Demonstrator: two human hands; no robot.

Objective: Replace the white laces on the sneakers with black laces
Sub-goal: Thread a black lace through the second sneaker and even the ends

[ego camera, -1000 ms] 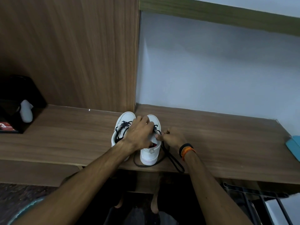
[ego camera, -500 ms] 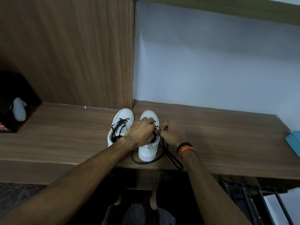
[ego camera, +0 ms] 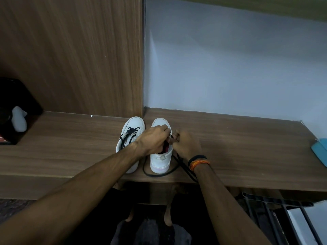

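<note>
Two white sneakers stand side by side on a wooden shelf [ego camera: 247,152], toes toward the wall. The left sneaker [ego camera: 131,133] carries a black lace through its eyelets. Over the tongue of the right sneaker [ego camera: 161,161] my left hand [ego camera: 154,140] is closed, pinching the black lace [ego camera: 159,174]. My right hand [ego camera: 185,145], with black and orange wristbands, pinches the same lace just beside the shoe's right side. The lace's loose part loops on the shelf behind the heel and trails past my right wrist. The eyelets of the right sneaker are hidden by my hands.
A wooden panel [ego camera: 70,59] and a pale wall [ego camera: 230,68] rise behind the shelf. A black box [ego camera: 12,110] with a white object [ego camera: 19,119] sits at far left. A blue item [ego camera: 320,151] lies at the right edge. A dark metal rack [ego camera: 274,213] stands below right.
My hands have stayed on the right sneaker, the fingertips drawing closer together on the lace. The view has tilted slightly, so the shoes sit a little higher in the frame.
</note>
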